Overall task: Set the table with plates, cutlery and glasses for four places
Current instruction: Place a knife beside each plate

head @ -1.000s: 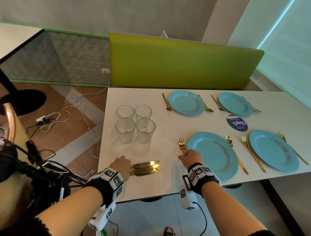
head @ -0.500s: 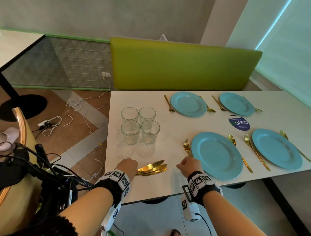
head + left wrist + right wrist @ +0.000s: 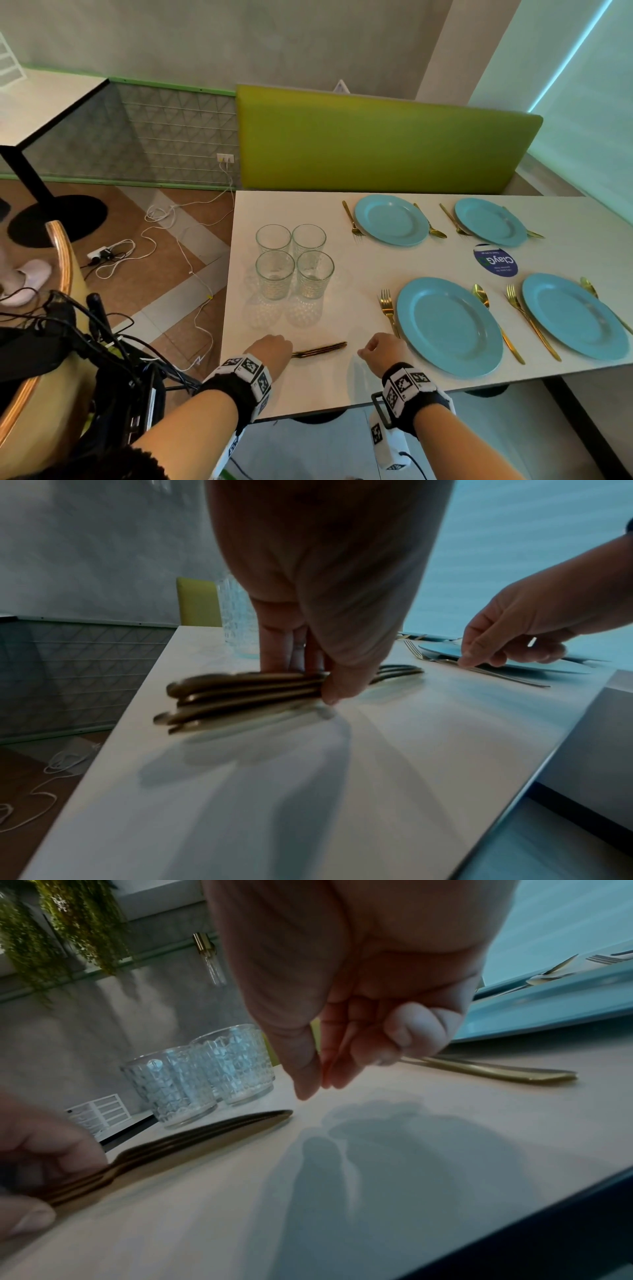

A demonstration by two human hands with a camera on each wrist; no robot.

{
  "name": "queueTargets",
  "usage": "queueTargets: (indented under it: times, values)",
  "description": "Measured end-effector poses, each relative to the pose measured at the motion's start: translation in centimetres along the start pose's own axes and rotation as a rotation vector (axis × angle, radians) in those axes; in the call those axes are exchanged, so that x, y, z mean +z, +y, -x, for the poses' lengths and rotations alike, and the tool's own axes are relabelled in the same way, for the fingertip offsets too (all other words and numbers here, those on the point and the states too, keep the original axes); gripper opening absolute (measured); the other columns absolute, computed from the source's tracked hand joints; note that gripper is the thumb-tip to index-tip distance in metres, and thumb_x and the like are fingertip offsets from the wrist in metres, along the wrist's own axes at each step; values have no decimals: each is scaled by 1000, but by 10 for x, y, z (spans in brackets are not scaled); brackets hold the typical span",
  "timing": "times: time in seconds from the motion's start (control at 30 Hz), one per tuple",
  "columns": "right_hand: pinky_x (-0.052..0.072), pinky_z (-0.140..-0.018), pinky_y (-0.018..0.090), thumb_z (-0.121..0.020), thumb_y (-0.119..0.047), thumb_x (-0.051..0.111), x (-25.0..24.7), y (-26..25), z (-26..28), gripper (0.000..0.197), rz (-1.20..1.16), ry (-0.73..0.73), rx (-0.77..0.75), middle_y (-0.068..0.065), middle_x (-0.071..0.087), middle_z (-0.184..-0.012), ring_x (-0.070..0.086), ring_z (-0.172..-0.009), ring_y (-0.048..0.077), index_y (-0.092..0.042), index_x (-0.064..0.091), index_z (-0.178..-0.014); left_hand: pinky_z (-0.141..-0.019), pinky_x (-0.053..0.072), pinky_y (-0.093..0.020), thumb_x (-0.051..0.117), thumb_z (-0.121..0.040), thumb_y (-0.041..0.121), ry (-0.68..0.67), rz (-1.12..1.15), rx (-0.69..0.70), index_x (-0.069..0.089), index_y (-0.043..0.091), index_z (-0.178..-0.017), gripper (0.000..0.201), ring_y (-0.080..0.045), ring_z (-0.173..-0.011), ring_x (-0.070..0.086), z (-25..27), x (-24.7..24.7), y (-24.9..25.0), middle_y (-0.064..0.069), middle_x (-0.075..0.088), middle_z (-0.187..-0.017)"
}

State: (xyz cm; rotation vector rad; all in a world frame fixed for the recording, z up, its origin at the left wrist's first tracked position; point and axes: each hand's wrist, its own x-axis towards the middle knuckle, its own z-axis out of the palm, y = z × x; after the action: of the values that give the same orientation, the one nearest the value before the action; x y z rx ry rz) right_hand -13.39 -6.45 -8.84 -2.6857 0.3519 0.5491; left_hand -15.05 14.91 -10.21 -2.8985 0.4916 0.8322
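On the far left of the white table (image 3: 308, 394) four clear patterned glasses (image 3: 294, 263) are standing in a tight two-by-two cluster, touching or nearly so. Just in front of them, near the table's near edge, the left hand (image 3: 272, 349) is pinching a bundle of gold knives (image 3: 320, 349) — thumb on the near side, fingers on the far side, curled round the handles. The wrist view is showing the stack low over the tabletop, blades pointing right; whether it is resting on the surface or just lifted, I cannot tell.

Moving right, the right hand (image 3: 383, 349) is hanging just over the table with its fingers (image 3: 339, 1066) loosely bent and grasping nothing, fingertips close to the handle end of the gold fork (image 3: 388, 311). That fork is lying along the left rim of the near-left blue plate (image 3: 448, 325), and a gold spoon (image 3: 493, 322) is lying on the plate's right side.

Further right, a second fork (image 3: 531, 322) is sitting beside the near-right plate (image 3: 575, 315). Across the table, two more plates (image 3: 390, 219) are lying flanked by gold cutlery — and a round blue sticker (image 3: 495, 263) is showing between the four settings.
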Motion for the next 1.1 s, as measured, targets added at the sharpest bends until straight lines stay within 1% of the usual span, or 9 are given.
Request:
queueTargets:
  times: [0.13,0.4,0.5,0.57,0.67,0.77,0.9,0.97,1.1]
  values:
    - [41,-67,22,-88,-33,61,3,-3,4,14,6,-18,-16,-2,60,-90,54,-81,12,-22,53,-85,-101,38,-35,29,-98,2,32,19,-8,44,2,-130,35,-30,-124,46,0,6,0,-17,46,-134]
    - [40,-70,19,-87,-31,62,3,2,9,11,-1,-60,-73,-5,58,-88,52,-81,9,-20,59,-85,-94,45,-33,42,-94,7,-22,143,-56,53,-1,-124,32,-32,-117,56,-4,-7,2,-19,55,-128]
    - [39,-61,15,-86,-34,63,5,0,13,19,-3,-126,-95,-4,59,-89,52,-80,9,-17,65,-95,-91,46,-31,49,-92,15,-9,259,-61,59,1,-117,30,-30,-111,58,-6,-15,7,-16,60,-121]
    - [39,-57,14,-85,-40,63,7,-4,14,22,-66,-182,-99,-3,63,-91,54,-72,7,-20,65,-94,-78,46,-29,52,-89,18,23,371,-44,62,2,-106,25,-26,-98,58,-8,-22,12,-12,62,-102]
    - [42,-48,15,-87,-46,59,6,-14,15,29,-201,-284,-107,-5,65,-86,56,-56,6,-19,64,-95,-55,32,-21,56,-85,19,112,541,-38,59,10,-85,10,-17,-83,48,-12,-33,27,-1,49,-75]
    - [48,-51,19,-92,-38,54,-1,-21,16,23,-409,-320,-120,-5,64,-79,57,-55,9,-18,60,-82,-60,36,-22,57,-84,20,175,697,-37,59,16,-84,5,-16,-81,49,-14,-41,45,-4,55,-85]
    - [45,-47,18,-94,-26,54,-10,-18,15,22,-614,-286,-86,-2,65,-77,57,-54,10,-16,61,-76,-59,43,-17,63,-84,25,191,930,-77,60,17,-86,9,-15,-76,55,-17,-47,55,-2,60,-85]
    - [45,-48,19,-95,-24,54,-12,-16,12,23,-661,-272,-74,-1,66,-77,58,-54,11,-17,63,-75,-71,52,-26,64,-84,25,169,1013,-102,64,15,-92,13,-17,-78,59,-20,-49,57,-6,64,-88]
    - [46,-51,22,-94,-22,55,-13,-13,3,22,-679,-230,-43,0,67,-76,57,-55,12,-17,62,-74,-90,55,-36,63,-86,21,146,1073,-148,65,9,-105,23,-25,-95,67,-26,-49,60,-13,70,-106]
